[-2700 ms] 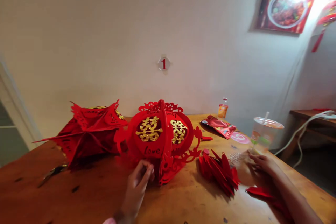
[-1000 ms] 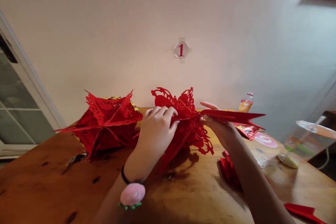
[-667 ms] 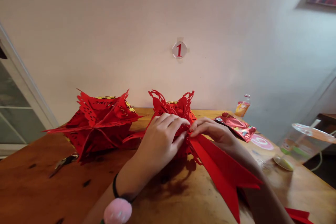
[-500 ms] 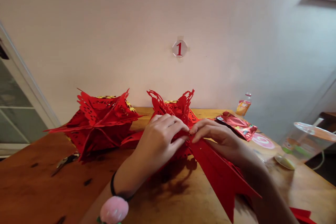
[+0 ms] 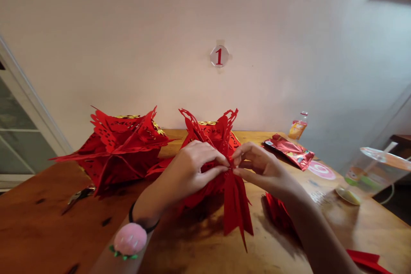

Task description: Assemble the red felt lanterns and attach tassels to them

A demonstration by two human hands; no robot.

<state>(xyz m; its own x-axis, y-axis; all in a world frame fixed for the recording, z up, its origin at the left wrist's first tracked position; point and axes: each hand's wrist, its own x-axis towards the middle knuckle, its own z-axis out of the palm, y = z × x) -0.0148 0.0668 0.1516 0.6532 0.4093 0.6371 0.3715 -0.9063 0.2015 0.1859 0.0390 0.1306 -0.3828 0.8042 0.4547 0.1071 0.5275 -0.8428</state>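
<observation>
A red cut-out lantern (image 5: 210, 135) with gold trim lies on its side in the middle of the table, partly hidden behind my hands. Red swallow-tailed ribbon strips (image 5: 236, 207) hang down from the point where my fingers meet, at the lantern's near end. My left hand (image 5: 201, 165) pinches thumb and forefinger at the top of these strips. From the other side my right hand (image 5: 258, 167) pinches at the same spot, its fingertips almost touching the left ones. Whatever small part lies between the fingertips is hidden.
A second red lantern (image 5: 123, 154) stands on the left, with a small metal tool (image 5: 78, 197) beside it. On the right are a red foil packet (image 5: 290, 150), a small bottle (image 5: 298, 126), a clear plastic cup (image 5: 374, 171) and more red strips (image 5: 278, 212).
The ribbon strips have swung from pointing lower right under my right hand to hanging nearly straight down. My right hand has shifted its fingers into a pinch at the join.
</observation>
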